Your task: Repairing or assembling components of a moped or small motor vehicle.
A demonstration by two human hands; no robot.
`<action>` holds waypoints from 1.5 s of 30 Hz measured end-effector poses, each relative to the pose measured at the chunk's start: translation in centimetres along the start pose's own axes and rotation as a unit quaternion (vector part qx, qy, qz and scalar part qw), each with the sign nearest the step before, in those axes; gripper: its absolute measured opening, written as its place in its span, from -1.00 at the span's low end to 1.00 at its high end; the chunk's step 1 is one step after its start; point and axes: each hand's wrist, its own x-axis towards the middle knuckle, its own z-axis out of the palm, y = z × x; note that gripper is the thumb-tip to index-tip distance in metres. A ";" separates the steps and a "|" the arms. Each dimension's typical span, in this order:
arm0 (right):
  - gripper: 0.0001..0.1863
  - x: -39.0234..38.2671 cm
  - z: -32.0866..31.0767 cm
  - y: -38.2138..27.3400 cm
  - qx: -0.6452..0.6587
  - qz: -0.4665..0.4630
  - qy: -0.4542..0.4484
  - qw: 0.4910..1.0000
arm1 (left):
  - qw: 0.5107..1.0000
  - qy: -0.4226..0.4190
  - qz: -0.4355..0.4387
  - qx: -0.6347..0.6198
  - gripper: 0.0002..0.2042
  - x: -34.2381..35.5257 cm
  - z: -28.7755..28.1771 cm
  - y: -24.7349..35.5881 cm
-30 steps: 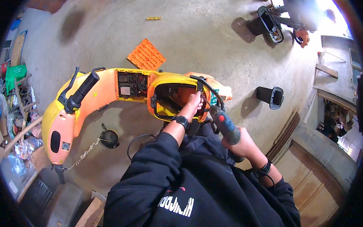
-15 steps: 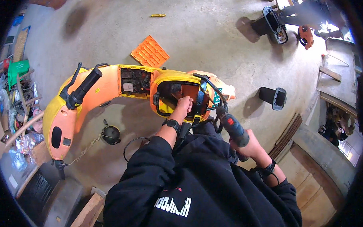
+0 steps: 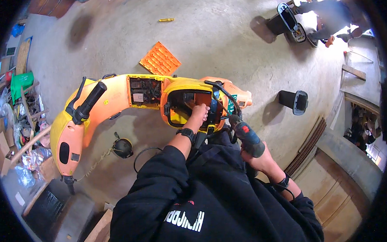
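Observation:
A yellow and orange electric scooter [image 3: 116,94] stands crosswise in front of me, with an uncovered opening under its seat position [image 3: 180,98]. My left hand [image 3: 199,114] is at this opening's near right side, its fingers curled closed; whatever they hold is hidden. In my right hand [image 3: 263,158] is a cordless drill [image 3: 248,136], gripped by its handle. The drill's front end points at the black rear rack [image 3: 221,88], and I cannot make out whether its tip touches anything. Left of the opening, the scooter's footboard compartment [image 3: 144,92] shows wires and a pale box.
Beyond the scooter lie an orange panel [image 3: 160,58] and a yellow tool [image 3: 166,20]. A black bin-shaped part [image 3: 294,101] lies to the right. Metal rods [image 3: 307,144] run beside the right wall. Another person [image 3: 332,16] bends over parts at far right. Clutter lines the left side.
The other person at far right has shifted over the parts there. My view has moved slightly; both my hands and the drill keep nearly the same place at the scooter.

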 end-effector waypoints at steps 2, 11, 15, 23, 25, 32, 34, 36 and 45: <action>-0.83 -0.2 -0.4 -1.2 -0.047 0.031 -0.037 0.998 | 1.000 0.008 -0.004 0.006 -0.75 -0.3 0.0 0.4; -0.67 -1.1 -0.1 -2.1 -0.053 0.002 -0.049 0.997 | 0.999 -0.005 -0.034 -0.006 -0.68 0.4 1.5 0.3; -0.66 -0.9 -0.1 -2.0 -0.057 -0.019 -0.048 0.997 | 0.998 -0.015 -0.044 -0.031 -0.67 1.1 1.5 0.2; -0.60 -1.0 -0.2 -0.7 -0.080 -0.033 -0.048 0.995 | 0.997 -0.013 -0.033 -0.068 -0.67 3.1 2.7 -0.7; -0.57 -1.0 -0.2 -1.0 -0.086 -0.031 -0.053 0.994 | 0.997 -0.013 -0.024 -0.077 -0.68 3.3 2.9 -0.7; -0.57 -1.1 -0.3 -0.4 -0.091 -0.024 -0.062 0.994 | 0.999 -0.011 -0.020 -0.049 -0.71 4.0 3.4 0.2; -0.61 -1.2 -0.3 -0.4 -0.094 -0.016 -0.058 0.994 | 1.000 -0.009 -0.006 -0.029 -0.72 3.7 3.7 0.6; -0.61 -1.2 -0.5 -0.6 -0.093 -0.008 -0.055 0.994 | 1.000 -0.004 -0.005 -0.015 -0.70 3.8 4.0 1.2; -0.53 -1.2 -0.5 0.4 -0.110 -0.003 -0.060 0.992 | 0.998 0.043 -0.015 0.049 -0.65 3.3 4.9 2.5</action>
